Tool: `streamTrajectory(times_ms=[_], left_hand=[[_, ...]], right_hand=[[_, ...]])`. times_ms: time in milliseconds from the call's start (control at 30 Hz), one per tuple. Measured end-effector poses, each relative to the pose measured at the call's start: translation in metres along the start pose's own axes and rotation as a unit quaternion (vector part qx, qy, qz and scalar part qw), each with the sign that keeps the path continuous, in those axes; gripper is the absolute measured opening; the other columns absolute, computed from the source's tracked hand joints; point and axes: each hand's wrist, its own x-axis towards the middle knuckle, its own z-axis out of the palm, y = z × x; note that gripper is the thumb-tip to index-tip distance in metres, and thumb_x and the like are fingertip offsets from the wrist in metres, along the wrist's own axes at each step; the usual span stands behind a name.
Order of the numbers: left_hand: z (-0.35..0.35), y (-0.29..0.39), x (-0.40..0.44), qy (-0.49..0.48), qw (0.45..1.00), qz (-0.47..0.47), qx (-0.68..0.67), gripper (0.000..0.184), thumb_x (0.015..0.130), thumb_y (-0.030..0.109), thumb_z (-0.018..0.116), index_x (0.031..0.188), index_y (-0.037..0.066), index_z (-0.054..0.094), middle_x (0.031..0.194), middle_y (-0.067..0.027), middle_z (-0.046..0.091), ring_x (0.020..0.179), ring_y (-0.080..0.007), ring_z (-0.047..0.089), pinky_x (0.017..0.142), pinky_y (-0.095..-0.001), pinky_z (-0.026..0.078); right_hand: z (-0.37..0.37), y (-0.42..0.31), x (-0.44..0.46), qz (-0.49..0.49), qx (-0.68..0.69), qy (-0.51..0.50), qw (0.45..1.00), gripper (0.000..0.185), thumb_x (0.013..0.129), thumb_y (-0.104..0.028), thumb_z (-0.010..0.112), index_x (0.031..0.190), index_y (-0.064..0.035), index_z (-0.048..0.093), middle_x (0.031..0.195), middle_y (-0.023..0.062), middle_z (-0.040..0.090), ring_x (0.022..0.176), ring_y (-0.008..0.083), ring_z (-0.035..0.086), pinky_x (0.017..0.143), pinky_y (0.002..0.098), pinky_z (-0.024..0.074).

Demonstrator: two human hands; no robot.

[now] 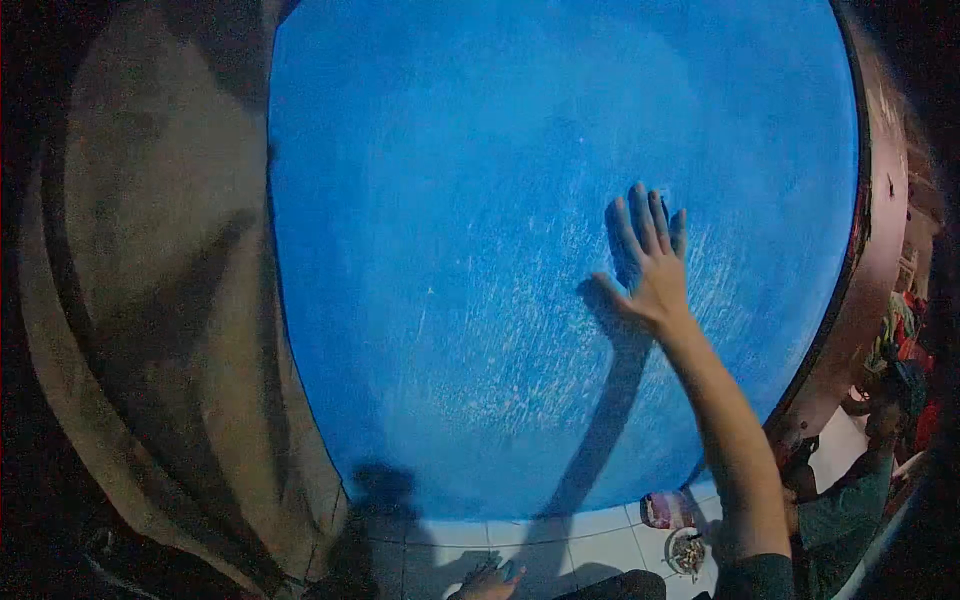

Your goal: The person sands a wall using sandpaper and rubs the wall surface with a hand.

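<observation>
A large blue painted surface fills the middle of the view, with pale white streaks and specks over its lower half. My right hand lies against it, fingers spread and palm toward the paint, at the edge of the streaked patch. Bluish dust or paint tints its fingertips, and the arm's shadow falls across the surface. Low at the bottom edge, my left hand is only partly in view above the tiles. Its visible fingers are apart and bluish at the tips, with no object showing in them.
White floor tiles run below the blue surface. On them are a dish of what look like cigarette butts and a small packet. Another person in dark clothes is at the right. A dim grey-brown wall stands left.
</observation>
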Motion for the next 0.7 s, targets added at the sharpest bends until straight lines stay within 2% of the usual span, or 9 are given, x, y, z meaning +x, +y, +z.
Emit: streamTrajectory(times_ms=[33,133,200,267,333,400,500,600,700], left_hand=[[0.001,-0.001,0.001,-0.002,1.000,0.002,0.001,0.054,0.104,0.036,0.031,0.152,0.013,0.025,0.159,-0.0137,0.018,0.147,-0.0327,0.013,0.117,-0.0469,0.017],[0.004,-0.005,0.001,-0.014,1.000,0.014,-0.002,0.054,0.105,0.036,0.031,0.153,0.013,0.024,0.160,-0.0129,0.016,0.148,-0.0321,0.011,0.118,-0.0468,0.015],[0.019,-0.018,0.006,-0.023,0.999,0.023,-0.019,0.054,0.105,0.037,0.030,0.153,0.014,0.024,0.161,-0.0125,0.016,0.148,-0.0323,0.013,0.119,-0.0471,0.015],[0.035,-0.026,0.019,0.022,0.999,0.010,0.042,0.052,0.104,0.038,0.031,0.151,0.014,0.030,0.158,-0.0129,0.024,0.146,-0.0325,0.019,0.117,-0.0470,0.019],[0.037,-0.033,0.020,0.072,0.988,0.040,0.129,0.051,0.104,0.038,0.032,0.149,0.014,0.035,0.154,-0.0137,0.032,0.143,-0.0327,0.025,0.115,-0.0472,0.024],[0.033,-0.027,0.014,0.041,0.995,0.032,0.082,0.053,0.104,0.040,0.031,0.149,0.014,0.035,0.154,-0.0141,0.031,0.143,-0.0331,0.025,0.115,-0.0476,0.024],[0.021,-0.015,0.004,0.011,0.999,0.019,0.049,0.056,0.103,0.043,0.030,0.149,0.013,0.034,0.154,-0.0148,0.031,0.143,-0.0338,0.025,0.115,-0.0482,0.024],[0.012,-0.011,-0.001,0.002,0.999,0.011,0.044,0.059,0.102,0.046,0.029,0.149,0.012,0.033,0.154,-0.0155,0.031,0.143,-0.0344,0.025,0.115,-0.0488,0.024],[0.010,-0.009,-0.006,-0.008,0.999,0.005,0.041,0.062,0.101,0.049,0.028,0.150,0.011,0.032,0.154,-0.0162,0.030,0.143,-0.0350,0.024,0.115,-0.0494,0.024]], right_hand=[[-0.006,0.007,0.001,-0.029,-0.015,-0.031,0.999,0.088,0.082,-0.069,0.050,0.154,-0.0228,0.027,0.161,0.0102,0.019,0.148,0.0326,0.015,0.116,0.0609,0.0003],[-0.013,0.029,0.019,-0.004,-0.082,-0.016,0.996,0.088,0.082,-0.073,0.047,0.154,-0.0278,0.024,0.161,0.0098,0.017,0.149,0.0314,0.014,0.115,0.0621,-0.0017],[-0.005,0.037,0.041,0.065,-0.109,0.053,0.991,0.079,0.090,-0.064,0.043,0.155,-0.0230,0.023,0.161,0.0135,0.017,0.148,0.0320,0.014,0.115,0.0613,-0.0020],[0.003,0.032,0.055,0.141,-0.155,0.094,0.973,0.070,0.097,-0.055,0.038,0.154,-0.0163,0.026,0.159,0.0185,0.020,0.148,0.0338,0.016,0.116,0.0584,-0.0016],[0.012,0.029,0.064,0.138,-0.156,0.085,0.974,0.070,0.098,-0.049,0.039,0.151,-0.0062,0.025,0.156,0.0227,0.023,0.147,0.0370,0.017,0.117,0.0563,0.0031],[0.020,0.028,0.069,0.133,-0.163,0.074,0.975,0.070,0.099,-0.044,0.040,0.149,0.0040,0.025,0.154,0.0268,0.026,0.146,0.0402,0.018,0.118,0.0542,0.0077],[0.025,0.029,0.067,0.075,-0.022,0.185,0.980,0.074,0.098,-0.044,0.043,0.148,0.0058,0.024,0.155,0.0259,0.023,0.146,0.0402,0.017,0.118,0.0538,0.0074],[0.011,0.029,0.058,0.052,0.022,0.142,0.988,0.081,0.094,-0.050,0.048,0.150,0.0031,0.022,0.157,0.0246,0.020,0.147,0.0395,0.014,0.119,0.0527,0.0073],[0.003,0.035,0.045,0.023,-0.019,0.089,0.996,0.091,0.089,-0.058,0.052,0.152,-0.0007,0.020,0.158,0.0220,0.018,0.148,0.0383,0.012,0.119,0.0523,0.0068]])
